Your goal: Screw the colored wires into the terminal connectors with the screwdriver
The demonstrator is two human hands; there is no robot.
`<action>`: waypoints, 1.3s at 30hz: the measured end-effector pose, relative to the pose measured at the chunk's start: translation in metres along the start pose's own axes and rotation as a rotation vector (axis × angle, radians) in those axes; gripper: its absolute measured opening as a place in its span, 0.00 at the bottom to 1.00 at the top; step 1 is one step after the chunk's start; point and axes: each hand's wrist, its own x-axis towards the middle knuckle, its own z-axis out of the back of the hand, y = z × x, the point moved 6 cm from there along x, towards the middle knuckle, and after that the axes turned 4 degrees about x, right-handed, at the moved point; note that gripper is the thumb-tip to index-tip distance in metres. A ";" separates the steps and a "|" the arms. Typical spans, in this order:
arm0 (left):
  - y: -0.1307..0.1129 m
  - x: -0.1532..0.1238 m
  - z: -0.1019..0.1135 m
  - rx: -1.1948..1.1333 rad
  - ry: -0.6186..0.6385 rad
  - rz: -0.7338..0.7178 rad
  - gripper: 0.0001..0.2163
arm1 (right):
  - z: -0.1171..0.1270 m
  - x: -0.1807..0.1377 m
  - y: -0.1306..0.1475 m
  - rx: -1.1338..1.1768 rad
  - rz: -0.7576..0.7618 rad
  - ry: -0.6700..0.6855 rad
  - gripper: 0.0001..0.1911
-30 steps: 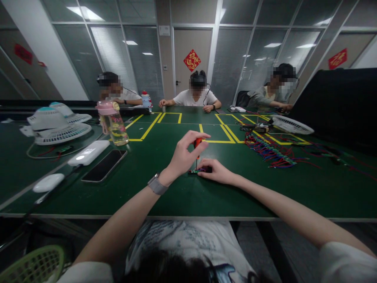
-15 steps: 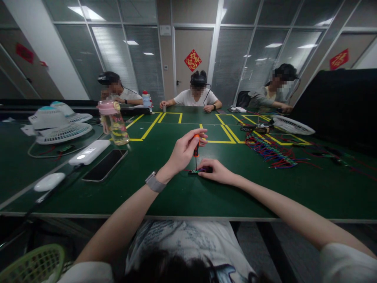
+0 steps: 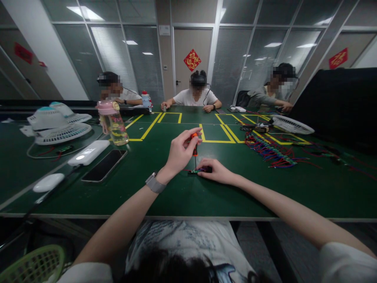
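My left hand (image 3: 179, 152) pinches the orange handle of a small screwdriver (image 3: 194, 147), held upright with its tip down on a small green circuit board (image 3: 194, 171) on the green table (image 3: 188, 192). My right hand (image 3: 216, 171) lies flat beside the board, its fingertips pressing the board's right end down. A grey watch sits on my left wrist.
To the left lie a black phone (image 3: 104, 165), a white power bank (image 3: 88, 152), a white case (image 3: 48, 182), a pink-lidded bottle (image 3: 113, 122) and white fans (image 3: 57, 125). A pile of red and blue wires (image 3: 269, 152) lies to the right. Three people sit at the far side.
My left fingers have shifted round the screwdriver handle, turning it, while the tip stays on the board. My right hand has kept still.
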 end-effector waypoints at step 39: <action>0.015 0.023 0.013 0.440 -0.002 -0.025 0.11 | -0.002 -0.001 -0.002 0.027 -0.033 -0.024 0.08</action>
